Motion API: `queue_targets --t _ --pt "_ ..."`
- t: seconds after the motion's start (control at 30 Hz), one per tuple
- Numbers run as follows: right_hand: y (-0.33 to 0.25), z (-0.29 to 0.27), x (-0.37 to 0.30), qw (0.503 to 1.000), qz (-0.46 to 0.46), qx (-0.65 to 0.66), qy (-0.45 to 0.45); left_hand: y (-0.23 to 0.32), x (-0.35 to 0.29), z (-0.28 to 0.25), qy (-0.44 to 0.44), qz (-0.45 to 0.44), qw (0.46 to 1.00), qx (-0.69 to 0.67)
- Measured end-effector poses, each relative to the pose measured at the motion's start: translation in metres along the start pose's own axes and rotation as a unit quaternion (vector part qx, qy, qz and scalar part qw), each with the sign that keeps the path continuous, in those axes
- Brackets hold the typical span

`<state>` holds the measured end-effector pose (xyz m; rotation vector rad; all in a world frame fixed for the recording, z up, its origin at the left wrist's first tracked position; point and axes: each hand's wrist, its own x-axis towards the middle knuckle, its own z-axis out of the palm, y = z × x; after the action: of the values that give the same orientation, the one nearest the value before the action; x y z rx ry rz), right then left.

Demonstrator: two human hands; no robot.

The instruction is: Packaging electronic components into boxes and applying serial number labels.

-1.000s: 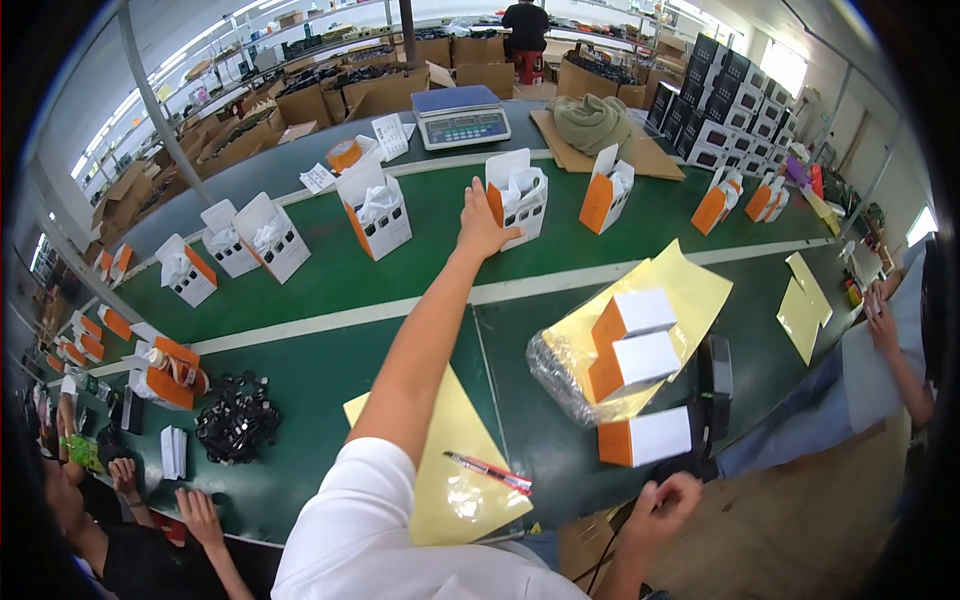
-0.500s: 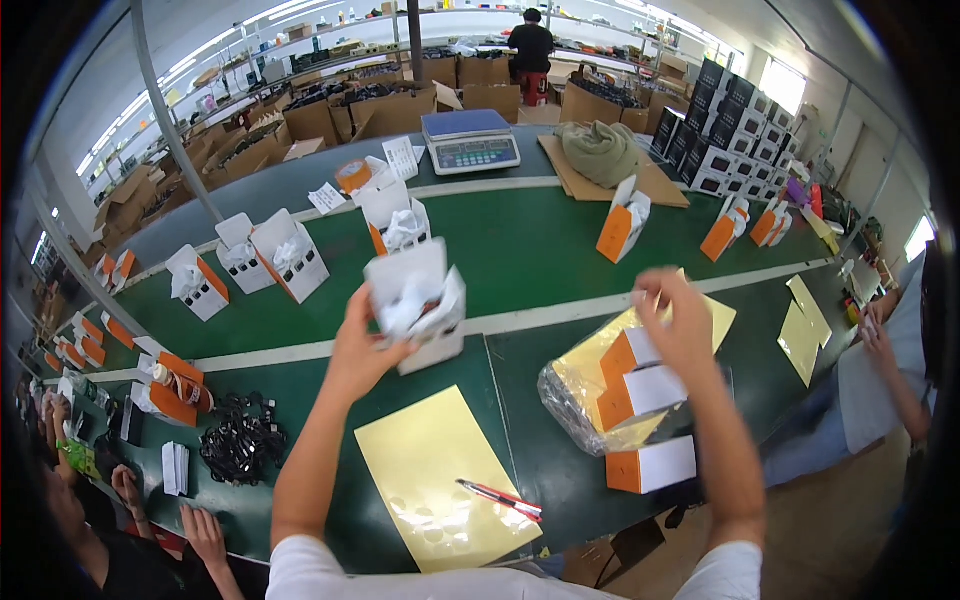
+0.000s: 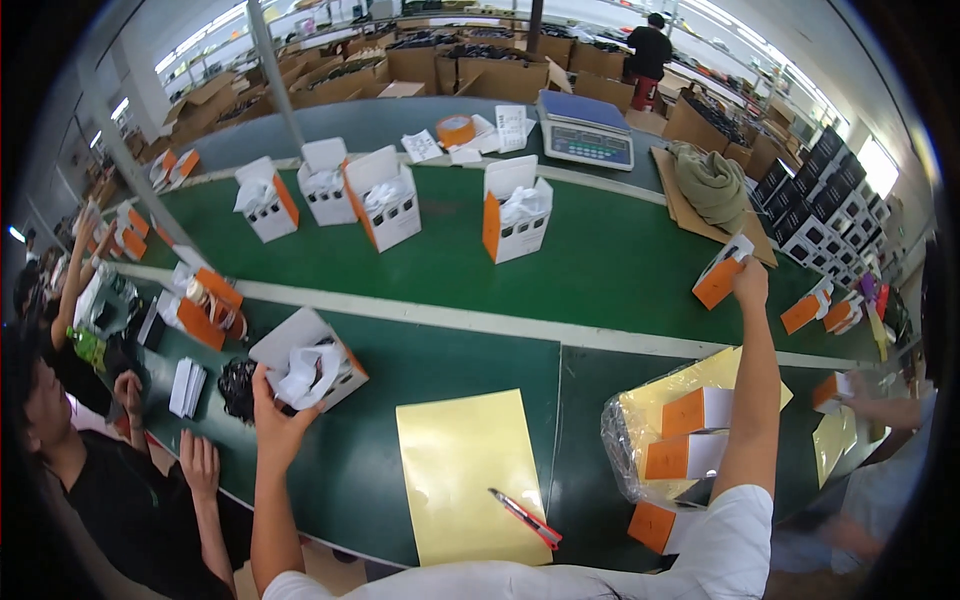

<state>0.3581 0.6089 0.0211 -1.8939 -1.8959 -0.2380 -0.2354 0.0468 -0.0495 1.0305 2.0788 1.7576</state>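
Note:
My left hand (image 3: pixel 285 418) grips an open white and orange box (image 3: pixel 348 384) by its near side, low over the near bench. White wrapping fills the box, and its lid flap stands up. Beside it lies a bundle of black cables (image 3: pixel 237 390), partly hidden. At the far right of the green belt, my right arm is stretched out. The right hand (image 3: pixel 752 282) has its fingers closed on the upper part of another open orange and white box (image 3: pixel 714 287). Its fingertips are partly hidden.
Several open boxes (image 3: pixel 392 205) stand along the green belt (image 3: pixel 600 285). A yellow sheet (image 3: pixel 465 450) with a red cutter-like tool (image 3: pixel 527 518) lies before me. Closed boxes (image 3: pixel 676 458) sit at right on a plastic-wrapped yellow stack. Co-workers are at left and right.
The view has turned left. My left hand has carried its box leftward, beside the cables. My right hand has gone from above the yellow stack to the box on the belt and taken hold.

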Motion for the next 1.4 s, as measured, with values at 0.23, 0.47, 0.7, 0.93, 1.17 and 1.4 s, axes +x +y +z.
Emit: queue_targets --t 0.23,0.47,0.7,0.93,1.17,1.4 --pt "-0.13 -0.142 -0.124 0.943 -0.218 0.234 -0.092 0.046 -0.042 -0.006 -0.063 -0.004 0.998 -0.007" --pt "-0.224 -0.155 -0.275 0.862 -0.371 0.337 -0.079 0.054 -0.076 0.001 -0.226 0.045 0.973 -0.011" --pt "-0.272 -0.204 -0.385 0.881 -0.339 0.315 0.099 0.06 -0.101 -0.002 -0.139 0.184 0.973 0.013" --pt "-0.319 -0.202 -0.453 0.849 -0.411 0.328 -0.052 0.099 -0.103 -0.003 -0.049 0.336 0.919 0.202" --pt "-0.339 -0.174 -0.471 0.821 -0.489 0.289 -0.065 0.11 -0.086 0.002 -0.12 0.472 0.797 0.357" --pt "-0.333 -0.156 -0.496 0.817 -0.206 0.539 0.015 0.101 -0.092 0.022 -0.127 0.415 0.846 0.31"
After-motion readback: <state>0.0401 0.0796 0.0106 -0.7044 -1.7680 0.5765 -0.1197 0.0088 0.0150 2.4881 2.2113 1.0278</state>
